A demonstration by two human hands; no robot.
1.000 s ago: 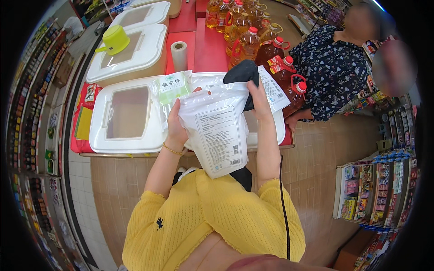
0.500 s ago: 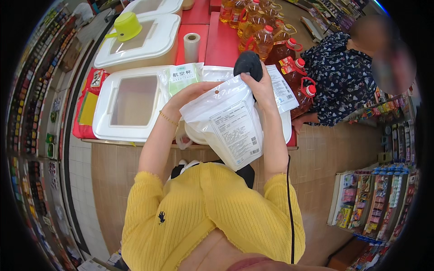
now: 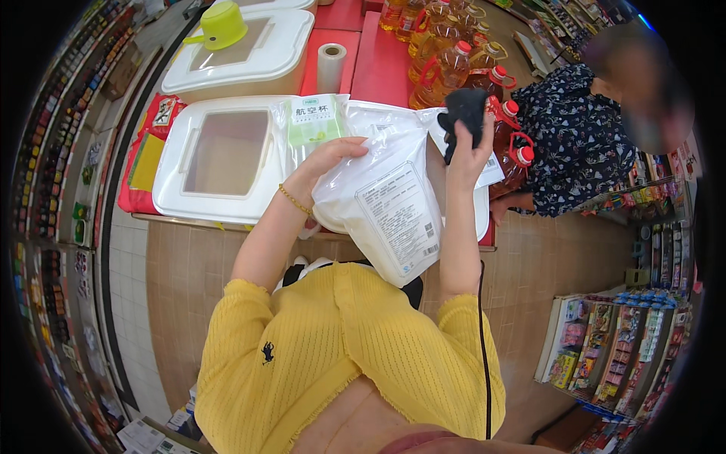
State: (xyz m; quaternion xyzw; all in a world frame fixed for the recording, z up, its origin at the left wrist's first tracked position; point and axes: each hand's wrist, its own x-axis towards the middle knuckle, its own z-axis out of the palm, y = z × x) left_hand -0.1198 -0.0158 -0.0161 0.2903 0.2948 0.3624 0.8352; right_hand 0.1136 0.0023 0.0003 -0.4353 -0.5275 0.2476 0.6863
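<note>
The clear plastic bag of white powder (image 3: 386, 208) is held up in front of the person's chest, its lower corner hanging past the near edge of the surface (image 3: 363, 68). The left hand (image 3: 329, 159) grips the bag's upper left side, fingers curled and clamped on the plastic. The right hand (image 3: 470, 140) is raised at the bag's upper right, fingers closed around a black handheld device (image 3: 463, 113) (its cord trails down the right arm).

Room is tight: a white lidded bin (image 3: 219, 155) lies just left of the bag, a packet of cups (image 3: 314, 125) behind it, and red-capped oil bottles (image 3: 454, 57) crowd the right rear.

Another person in a dark floral top (image 3: 575, 140) stands at the surface's right end. Tan floor tiles and stocked shelves (image 3: 605, 348) surround it.
</note>
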